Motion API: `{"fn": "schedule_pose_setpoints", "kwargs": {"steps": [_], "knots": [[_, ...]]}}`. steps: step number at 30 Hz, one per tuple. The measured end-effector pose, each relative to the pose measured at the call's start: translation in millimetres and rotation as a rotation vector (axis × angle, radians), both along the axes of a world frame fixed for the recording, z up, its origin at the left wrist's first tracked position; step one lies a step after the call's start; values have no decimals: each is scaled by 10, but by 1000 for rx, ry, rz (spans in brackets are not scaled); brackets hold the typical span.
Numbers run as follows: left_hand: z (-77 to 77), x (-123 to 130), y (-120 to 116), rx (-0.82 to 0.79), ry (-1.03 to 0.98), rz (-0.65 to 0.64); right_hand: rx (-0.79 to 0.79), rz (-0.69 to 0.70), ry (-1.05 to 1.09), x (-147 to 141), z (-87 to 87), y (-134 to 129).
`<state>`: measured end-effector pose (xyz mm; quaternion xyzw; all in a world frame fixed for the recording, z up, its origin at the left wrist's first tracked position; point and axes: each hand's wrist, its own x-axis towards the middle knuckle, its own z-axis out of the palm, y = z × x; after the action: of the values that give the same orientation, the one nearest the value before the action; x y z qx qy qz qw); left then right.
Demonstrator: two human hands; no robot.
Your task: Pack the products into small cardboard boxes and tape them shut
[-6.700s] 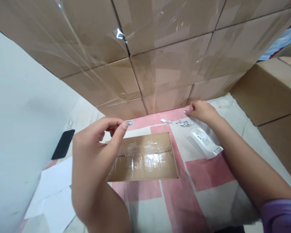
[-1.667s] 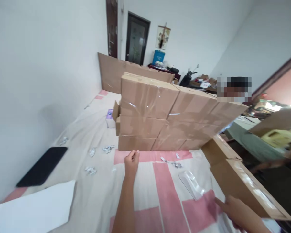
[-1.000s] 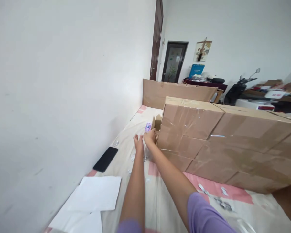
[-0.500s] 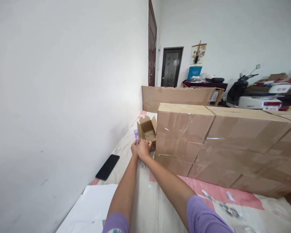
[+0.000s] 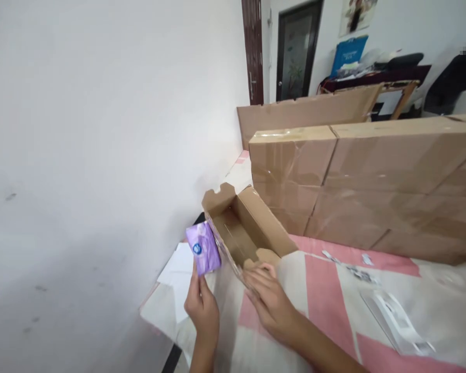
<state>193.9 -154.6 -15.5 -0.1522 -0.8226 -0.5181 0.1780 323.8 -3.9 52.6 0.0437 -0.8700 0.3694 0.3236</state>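
Observation:
My left hand [image 5: 203,305] pinches the lower end of a small purple packet [image 5: 202,248] with a round blue mark, its fingers closed. The packet stands upright just left of an open cardboard box [image 5: 270,220]. That box is tilted, its flaps raised, and nothing shows inside it. Closed on the box's near edge is my right hand [image 5: 266,295], with part of its grip hidden behind the cardboard.
Taped cartons [image 5: 287,160] are stacked along the right, with a cardboard panel [image 5: 306,116] behind. White sheets [image 5: 178,272] lie at the left bed edge beside the wall [image 5: 101,155]. Silvery scraps [image 5: 361,273] and a clear plastic sleeve [image 5: 396,318] lie on the pink-and-white cloth [image 5: 326,290].
Both hands have come nearer to me, bringing the box and the purple packet away from the stacked cartons. The hands have moved apart. The view has shifted down.

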Motion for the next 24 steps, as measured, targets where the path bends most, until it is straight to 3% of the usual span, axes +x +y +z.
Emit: {"fn": "schedule_pose_setpoints", "kwargs": {"steps": [2,4,8,11,14,16,20,24], "knots": [[-269,395,-226,-86,40,-70,93,-16,-48,596,-51,96],[-498,614,-379,-195,120,-219,155,-81,-110,1096,-91,224],[-721,631,-563,-438,318,-603,230,-184,-228,1801,-180,437],[-646,503,-673,-541,395,-752,258,-234,-225,2082,-264,513],[-436,402,-670,-574,334,-711,302,-324,-240,2173,-325,582],[-288,347,-556,-649,272,-707,358,-351,-282,2159,-337,652],[-89,223,-180,-851,136,-834,410,-291,-322,2052,-329,809],[-14,96,25,-891,-72,-922,362,-330,-87,1936,-393,854]]}}
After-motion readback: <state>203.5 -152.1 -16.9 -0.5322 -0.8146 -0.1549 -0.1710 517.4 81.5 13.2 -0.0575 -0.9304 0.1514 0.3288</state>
